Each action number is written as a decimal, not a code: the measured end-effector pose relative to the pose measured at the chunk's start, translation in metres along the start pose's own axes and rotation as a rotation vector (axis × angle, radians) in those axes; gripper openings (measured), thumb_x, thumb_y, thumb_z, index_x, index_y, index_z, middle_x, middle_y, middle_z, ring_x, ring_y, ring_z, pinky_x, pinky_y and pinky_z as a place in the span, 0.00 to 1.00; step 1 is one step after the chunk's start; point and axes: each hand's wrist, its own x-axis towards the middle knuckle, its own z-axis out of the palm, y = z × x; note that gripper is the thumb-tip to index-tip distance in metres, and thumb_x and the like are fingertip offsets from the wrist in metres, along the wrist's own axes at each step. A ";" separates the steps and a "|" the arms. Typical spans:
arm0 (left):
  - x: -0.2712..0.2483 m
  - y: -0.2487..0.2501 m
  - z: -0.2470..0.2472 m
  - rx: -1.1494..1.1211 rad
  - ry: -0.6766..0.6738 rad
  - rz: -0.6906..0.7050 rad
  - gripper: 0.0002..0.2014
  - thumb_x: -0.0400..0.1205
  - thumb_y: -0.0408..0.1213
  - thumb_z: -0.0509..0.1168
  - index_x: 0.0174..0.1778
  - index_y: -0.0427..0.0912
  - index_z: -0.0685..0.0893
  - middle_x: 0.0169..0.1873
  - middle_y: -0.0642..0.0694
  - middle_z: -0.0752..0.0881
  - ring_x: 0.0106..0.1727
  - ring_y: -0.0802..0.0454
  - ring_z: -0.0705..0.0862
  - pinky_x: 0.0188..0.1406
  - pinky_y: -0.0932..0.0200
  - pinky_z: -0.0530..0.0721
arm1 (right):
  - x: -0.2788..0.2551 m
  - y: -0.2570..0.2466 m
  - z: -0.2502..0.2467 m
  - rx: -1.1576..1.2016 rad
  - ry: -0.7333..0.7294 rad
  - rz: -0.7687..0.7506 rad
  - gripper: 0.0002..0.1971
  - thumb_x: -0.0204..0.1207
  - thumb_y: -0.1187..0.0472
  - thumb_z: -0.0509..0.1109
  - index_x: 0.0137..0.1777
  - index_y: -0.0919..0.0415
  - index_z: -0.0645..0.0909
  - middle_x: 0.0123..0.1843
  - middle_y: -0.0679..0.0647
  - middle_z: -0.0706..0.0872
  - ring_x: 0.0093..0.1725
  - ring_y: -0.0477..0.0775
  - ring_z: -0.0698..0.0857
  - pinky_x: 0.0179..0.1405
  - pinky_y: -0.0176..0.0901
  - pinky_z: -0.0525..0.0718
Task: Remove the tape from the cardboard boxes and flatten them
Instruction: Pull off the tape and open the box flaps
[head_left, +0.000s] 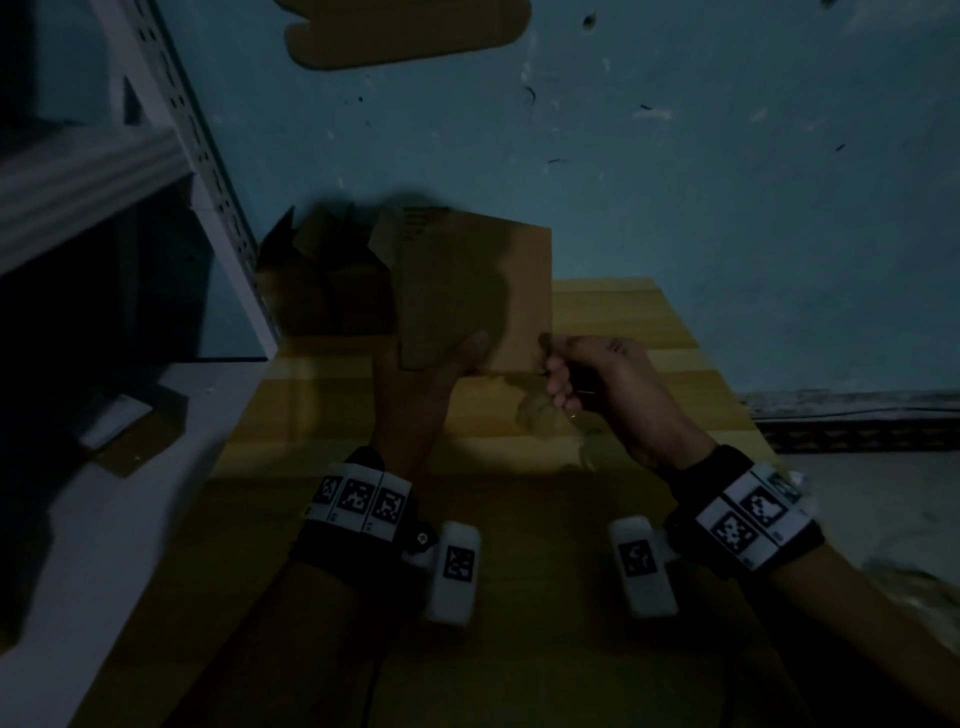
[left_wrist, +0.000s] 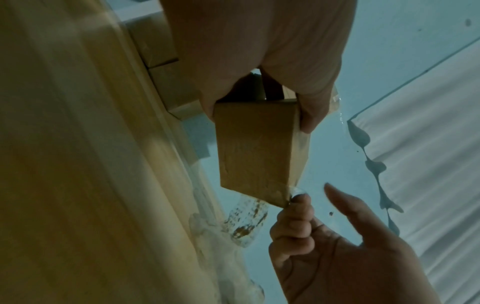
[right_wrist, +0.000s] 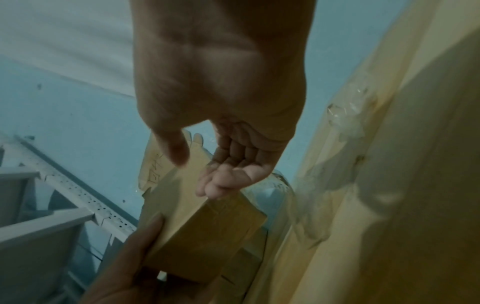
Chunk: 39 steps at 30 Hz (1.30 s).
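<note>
A small brown cardboard box (head_left: 470, 291) is held up over the wooden table (head_left: 519, 571). My left hand (head_left: 441, 364) grips its near end, thumb on the front face and fingers behind. My right hand (head_left: 563, 374) is at the box's lower right corner, fingers curled on a clear tape strip (head_left: 540, 415) that hangs from that corner. In the left wrist view the box (left_wrist: 257, 150) hangs from my left hand (left_wrist: 259, 98), and my right hand (left_wrist: 298, 201) holds the tape (left_wrist: 246, 222) at the corner. In the right wrist view my right fingers (right_wrist: 221, 185) sit on the box (right_wrist: 202, 226).
More opened cardboard boxes (head_left: 332, 280) stand at the table's back left. Flattened cardboard (head_left: 405, 31) lies on the blue floor beyond. A grey metal rack (head_left: 197, 145) and a white ledge (head_left: 130, 493) are on the left. Crumpled clear tape (head_left: 584, 452) lies on the table.
</note>
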 end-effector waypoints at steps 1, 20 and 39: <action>0.000 0.001 0.000 -0.003 -0.004 0.004 0.42 0.57 0.52 0.84 0.67 0.41 0.85 0.61 0.46 0.89 0.61 0.50 0.88 0.62 0.48 0.87 | 0.000 0.000 -0.001 -0.011 -0.008 0.009 0.15 0.86 0.55 0.68 0.42 0.64 0.85 0.32 0.56 0.85 0.32 0.50 0.81 0.33 0.38 0.79; 0.001 0.002 -0.004 0.008 -0.045 -0.007 0.26 0.70 0.34 0.81 0.64 0.46 0.84 0.60 0.49 0.89 0.59 0.54 0.88 0.53 0.58 0.88 | 0.007 0.017 -0.002 -0.138 -0.080 -0.132 0.19 0.85 0.64 0.70 0.31 0.63 0.77 0.25 0.55 0.81 0.25 0.49 0.76 0.30 0.36 0.76; 0.009 0.010 -0.009 -0.217 -0.099 -0.348 0.32 0.70 0.47 0.76 0.71 0.42 0.81 0.61 0.41 0.89 0.62 0.40 0.88 0.51 0.48 0.89 | 0.005 0.013 -0.004 0.436 -0.233 -0.285 0.17 0.80 0.73 0.59 0.28 0.62 0.71 0.25 0.61 0.82 0.27 0.55 0.79 0.48 0.50 0.83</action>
